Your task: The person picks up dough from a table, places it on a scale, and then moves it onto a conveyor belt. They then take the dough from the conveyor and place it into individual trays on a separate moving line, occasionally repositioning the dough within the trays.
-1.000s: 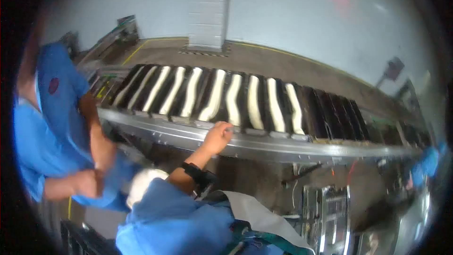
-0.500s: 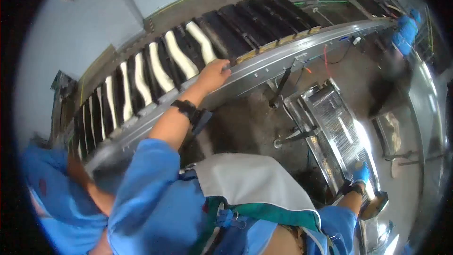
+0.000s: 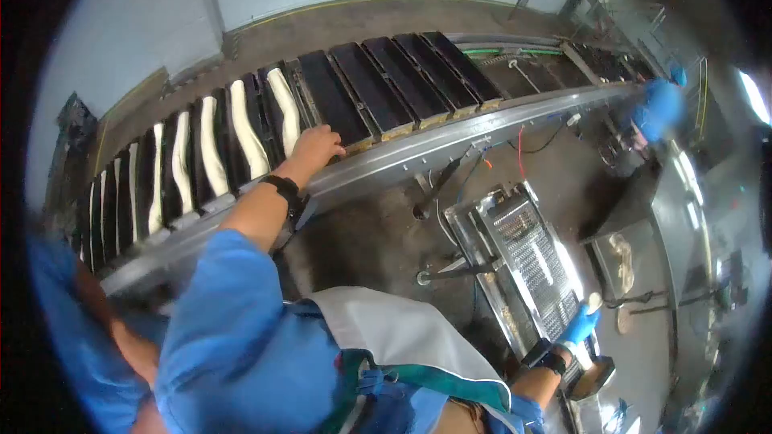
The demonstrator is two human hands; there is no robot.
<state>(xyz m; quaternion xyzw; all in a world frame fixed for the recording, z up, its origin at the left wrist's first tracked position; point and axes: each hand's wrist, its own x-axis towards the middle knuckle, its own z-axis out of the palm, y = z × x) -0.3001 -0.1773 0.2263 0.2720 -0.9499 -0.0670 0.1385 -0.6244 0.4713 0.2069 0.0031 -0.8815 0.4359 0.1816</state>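
My bare left hand [image 3: 316, 149] is curled over the front end of a long black pan [image 3: 331, 103] on the conveyor. Beside it, a pale strip of dough [image 3: 285, 112] lies lengthwise in the neighbouring pan. What its fingertips touch is partly hidden. Low on the right, my right hand [image 3: 579, 325] wears a blue glove. A small pale lump, apparently dough [image 3: 593, 302], shows at its closed fingers, above the edge of a mesh-topped metal conveyor [image 3: 531, 253].
Further dough strips [image 3: 211, 145] lie in pans to the left; several pans to the right hold none. A metal rail [image 3: 450, 122] runs along the front. A co-worker in blue [image 3: 661, 108] stands at far right, another person's blue sleeve [image 3: 76, 337] at lower left.
The view has shifted, so the pan row appears lower and further left. My left hand stays at the same pan end. My right hand has lifted outward past the mesh conveyor's edge with the pale lump.
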